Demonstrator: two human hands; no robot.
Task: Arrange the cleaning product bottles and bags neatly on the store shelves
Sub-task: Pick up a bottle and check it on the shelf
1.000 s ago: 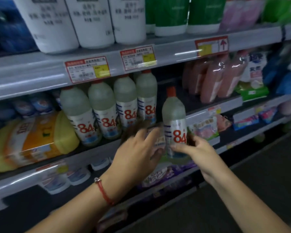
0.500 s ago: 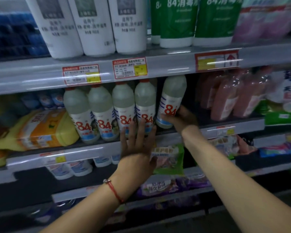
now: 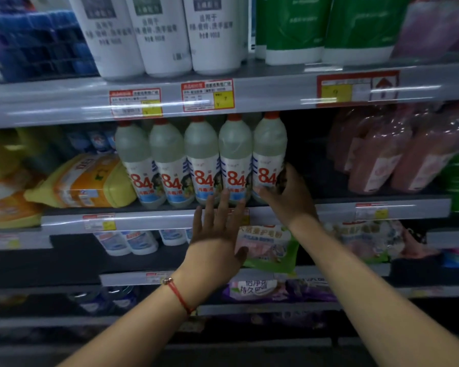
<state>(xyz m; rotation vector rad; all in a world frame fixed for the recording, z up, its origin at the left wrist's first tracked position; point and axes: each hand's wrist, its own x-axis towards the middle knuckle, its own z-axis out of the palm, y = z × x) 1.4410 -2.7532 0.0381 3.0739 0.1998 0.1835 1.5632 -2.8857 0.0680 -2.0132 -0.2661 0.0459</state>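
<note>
1. Where the middle shelf [image 3: 154, 221] carries a row of five "84" bottles, the rightmost bottle [image 3: 269, 157] is gripped low on its body by the right hand [image 3: 286, 193], whose fingers are curled around the label zone.
2. It stands upright on the shelf, touching its neighbour bottle [image 3: 235, 157] on the left side, and a dark free space is seen at its right.
3. The left hand [image 3: 217, 234] is held with straight, spread fingers; the fingertips [image 3: 225, 193] are laid against the bottom of the neighbour bottle, and nothing is grasped by it.
4. The bottle is judged to be rather heavy, because it looks full with pale liquid almost up to the red cap.
5. Its wall seems to be semi-stiff plastic, so a little yielding is to be expected under a strong squeeze, but breaking is not much feared.
6. The smooth upper part is probably slippery; the printed label lower down is thought to give better friction.
7. A hold around the lower half, as it is taken now, is judged suitable, since the weight is kept low and tipping is avoided.
8. The narrow neck is less recommended, because it sits close under the price rail [image 3: 207, 95] of the upper shelf.
9. The yellow bags [image 3: 85, 181] to the left look soft and are better supported from below.
</note>
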